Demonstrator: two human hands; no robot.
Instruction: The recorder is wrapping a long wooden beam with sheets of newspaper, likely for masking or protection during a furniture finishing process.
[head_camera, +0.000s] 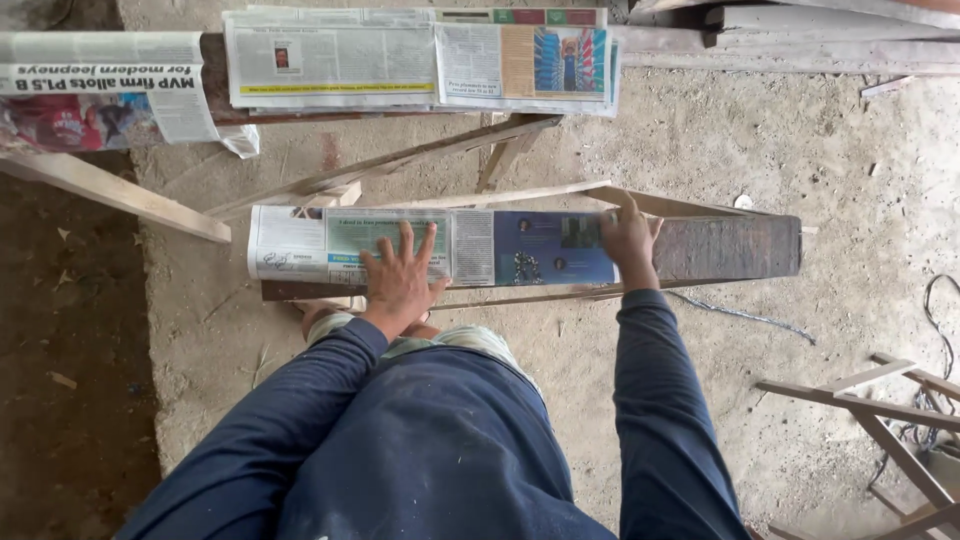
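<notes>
A folded newspaper sheet (480, 247) lies along a dark wooden plank (735, 247) set across a low wooden frame. My left hand (400, 275) presses flat on the paper's left half, fingers spread. At the sheet's right edge, my right hand (630, 240) rests with its fingers curled over the paper where the bare plank begins. Both arms wear dark blue sleeves.
More newspapers (420, 58) cover another plank at the top, with a further sheet (100, 90) at the top left. A pale wooden batten (120, 192) slants at left. Thin slats (870, 400) and a cable (935, 300) lie at right on the concrete floor.
</notes>
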